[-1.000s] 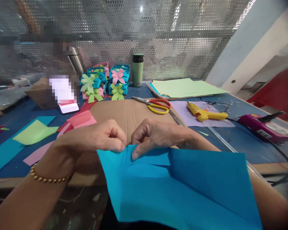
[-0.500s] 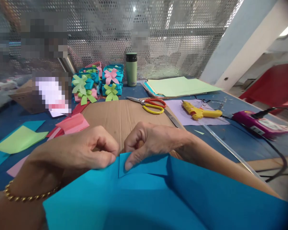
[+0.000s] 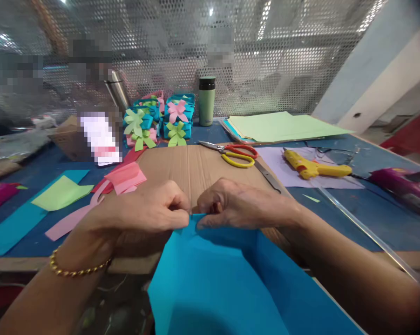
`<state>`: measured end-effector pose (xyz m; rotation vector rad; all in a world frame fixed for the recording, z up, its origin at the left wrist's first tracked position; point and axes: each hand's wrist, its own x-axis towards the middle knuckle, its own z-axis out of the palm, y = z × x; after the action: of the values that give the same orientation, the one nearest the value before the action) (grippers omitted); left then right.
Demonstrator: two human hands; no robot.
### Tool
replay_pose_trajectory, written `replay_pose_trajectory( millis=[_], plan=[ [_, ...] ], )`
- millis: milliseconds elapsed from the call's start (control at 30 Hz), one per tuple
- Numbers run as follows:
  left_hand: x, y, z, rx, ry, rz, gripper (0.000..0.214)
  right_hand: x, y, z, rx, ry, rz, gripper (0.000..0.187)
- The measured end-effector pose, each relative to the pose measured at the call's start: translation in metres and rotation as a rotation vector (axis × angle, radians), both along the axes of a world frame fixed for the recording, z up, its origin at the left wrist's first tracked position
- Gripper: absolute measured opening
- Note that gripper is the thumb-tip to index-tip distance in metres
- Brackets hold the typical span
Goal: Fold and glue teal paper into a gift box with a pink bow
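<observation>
A large blue paper box [image 3: 220,274] with raised side walls fills the lower middle of the view. Its far edge is pinched by both hands. My left hand [image 3: 154,204], with a gold bead bracelet at the wrist, grips the far left corner between thumb and curled fingers. Right beside it, my right hand [image 3: 241,204] presses its thumb on the inner face of the far wall, the fingers curled behind. Part of that wall is hidden under the hands. Beyond them a sheet of brown cardboard [image 3: 182,167] lies on the blue table.
Scissors [image 3: 238,153] with red and yellow handles lie on the cardboard. On the right are a yellow glue gun [image 3: 315,167] and a purple power strip [image 3: 402,186]. Paper flower boxes [image 3: 177,121], a green bottle [image 3: 206,102] and a green paper stack [image 3: 287,126] stand behind. Pink paper [image 3: 126,177] lies left.
The view has shifted left, so the table things appear further right. The left side of the box has swung inward, and both hands keep their pinch at the far edge.
</observation>
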<state>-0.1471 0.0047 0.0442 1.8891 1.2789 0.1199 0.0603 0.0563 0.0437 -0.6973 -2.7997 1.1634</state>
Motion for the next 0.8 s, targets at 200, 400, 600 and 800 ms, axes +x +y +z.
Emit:
replay_pose_trajectory(
  millis=[200,400,600,800],
  plan=[
    [0.002,-0.003,0.003,-0.047,-0.187,0.086,0.037,0.009,0.011,-0.005,0.176,0.113,-0.01,0.023],
    [-0.005,-0.002,0.012,0.201,-0.326,0.022,0.017,0.023,0.024,0.001,0.184,0.297,0.028,0.032],
    [-0.004,-0.001,0.008,0.162,-0.387,-0.056,0.018,0.023,0.019,0.009,0.243,0.47,0.055,0.036],
    [0.003,-0.003,0.005,0.217,-0.345,0.025,0.016,0.022,0.02,0.006,0.308,0.496,0.055,0.04]
  ],
)
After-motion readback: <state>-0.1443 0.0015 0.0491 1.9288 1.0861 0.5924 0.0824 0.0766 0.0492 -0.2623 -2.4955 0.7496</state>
